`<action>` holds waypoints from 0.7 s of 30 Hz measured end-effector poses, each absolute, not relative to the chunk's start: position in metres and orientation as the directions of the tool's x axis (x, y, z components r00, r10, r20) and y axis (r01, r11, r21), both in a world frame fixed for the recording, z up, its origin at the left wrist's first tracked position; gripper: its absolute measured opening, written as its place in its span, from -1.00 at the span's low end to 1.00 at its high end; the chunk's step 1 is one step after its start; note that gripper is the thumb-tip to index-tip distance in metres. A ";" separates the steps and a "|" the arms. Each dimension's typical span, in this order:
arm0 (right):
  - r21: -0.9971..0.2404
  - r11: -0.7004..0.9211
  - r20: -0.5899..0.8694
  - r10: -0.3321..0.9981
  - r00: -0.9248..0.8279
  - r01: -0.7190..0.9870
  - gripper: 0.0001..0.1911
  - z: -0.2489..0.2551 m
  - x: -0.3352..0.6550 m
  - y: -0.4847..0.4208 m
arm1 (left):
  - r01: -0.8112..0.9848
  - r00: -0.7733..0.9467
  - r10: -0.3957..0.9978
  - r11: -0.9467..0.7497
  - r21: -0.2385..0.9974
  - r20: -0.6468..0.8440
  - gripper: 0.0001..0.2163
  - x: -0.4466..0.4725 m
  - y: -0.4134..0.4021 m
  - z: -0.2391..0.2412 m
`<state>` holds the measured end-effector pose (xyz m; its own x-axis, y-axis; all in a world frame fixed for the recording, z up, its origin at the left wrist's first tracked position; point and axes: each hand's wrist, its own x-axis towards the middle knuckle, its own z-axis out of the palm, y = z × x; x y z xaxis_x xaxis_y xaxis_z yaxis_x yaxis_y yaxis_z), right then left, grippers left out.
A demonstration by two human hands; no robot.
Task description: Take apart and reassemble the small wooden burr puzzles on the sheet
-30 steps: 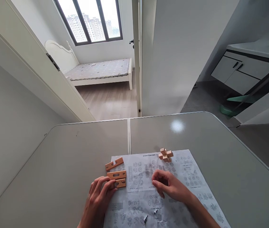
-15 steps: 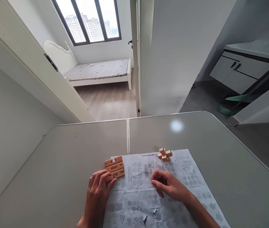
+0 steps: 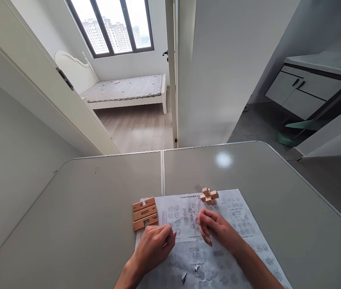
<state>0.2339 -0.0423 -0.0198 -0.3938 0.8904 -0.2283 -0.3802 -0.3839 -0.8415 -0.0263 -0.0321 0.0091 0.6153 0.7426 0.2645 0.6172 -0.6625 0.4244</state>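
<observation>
Three notched wooden puzzle pieces point(image 3: 144, 214), with dark numbers marked on them, lie side by side at the upper left of the printed paper sheet point(image 3: 185, 249). Just below and to the right of them is my left hand point(image 3: 157, 243), its fingers curled in a loose fist with nothing visible in it. My right hand point(image 3: 214, 228) hovers over the middle of the sheet, fingers bent inward and no object showing between them. Close above that hand, an assembled wooden burr puzzle point(image 3: 209, 196) of interlocked sticks sits on the sheet's top edge.
Printed diagrams cover the sheet, and two small torn or dark spots point(image 3: 184, 277) show near its bottom. Under it is a grey table point(image 3: 98, 224) with a seam down the middle. Beyond stand a bed point(image 3: 125, 89) and a white sink cabinet point(image 3: 307, 86).
My left hand has let go of the wooden pieces, moved right over the sheet and curled up. My right hand has shifted slightly up and right, toward the burr puzzle.
</observation>
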 end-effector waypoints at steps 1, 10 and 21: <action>-0.788 -0.417 -0.255 0.891 -0.377 -0.454 -0.54 -0.020 0.235 -0.041 | 0.607 0.617 0.747 -0.652 0.455 0.247 -0.70 -0.021 -0.031 0.009; -0.491 -0.553 -0.370 0.832 -0.413 -0.673 -0.49 -0.026 0.249 -0.031 | 0.520 0.583 0.807 -0.458 0.721 0.093 -0.69 0.005 -0.019 -0.006; -0.436 -0.496 -0.337 0.864 -0.375 -0.751 -0.67 -0.031 0.251 -0.030 | 0.465 0.529 0.846 -0.345 0.815 0.057 -0.69 0.004 -0.016 -0.001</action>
